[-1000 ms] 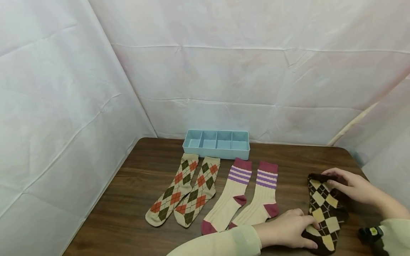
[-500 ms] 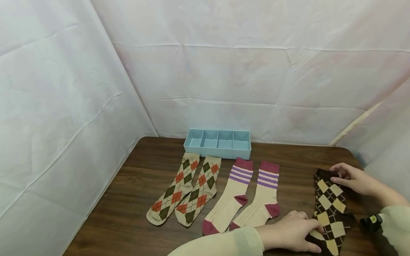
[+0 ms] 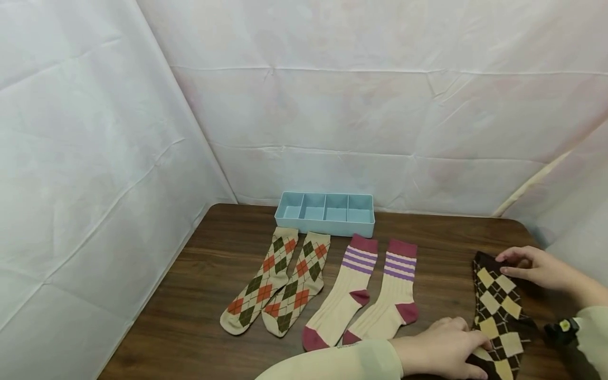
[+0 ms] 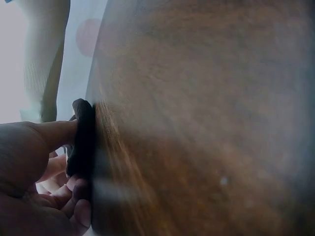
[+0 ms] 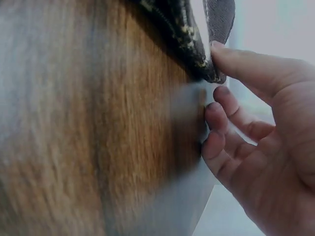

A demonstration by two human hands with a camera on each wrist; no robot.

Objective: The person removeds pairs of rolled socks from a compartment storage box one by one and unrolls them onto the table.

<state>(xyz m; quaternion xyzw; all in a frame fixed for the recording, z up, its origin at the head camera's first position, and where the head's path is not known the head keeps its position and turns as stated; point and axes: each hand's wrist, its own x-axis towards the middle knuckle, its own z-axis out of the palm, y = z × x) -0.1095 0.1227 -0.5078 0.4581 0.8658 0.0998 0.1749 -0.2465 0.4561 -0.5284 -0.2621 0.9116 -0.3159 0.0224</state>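
A dark brown argyle sock (image 3: 499, 306) with cream and yellow diamonds lies at the table's right side, cuff away from me. Whether a second sock lies under it, I cannot tell. My left hand (image 3: 444, 348) grips its toe end, thumb and fingers on either side; the left wrist view shows the dark edge (image 4: 82, 137) between them. At the cuff, my right hand (image 3: 541, 269) touches the cloth with the thumb, its other fingers loosely bent. In the right wrist view those fingertips (image 5: 215, 117) sit just beyond the sock's corner (image 5: 209, 69).
Left of my hands lie two cream socks (image 3: 339, 301) with maroon toes and purple stripes. Farther left are two beige argyle socks (image 3: 256, 287) with orange and green diamonds. A pale blue divided tray (image 3: 328, 227) stands at the table's back edge, before a white cloth backdrop (image 3: 304, 105).
Both hands have moved a little to the right, and the brown argyle sock has shifted with them. Its cuff lies flatter now. The other socks and the tray stay put.
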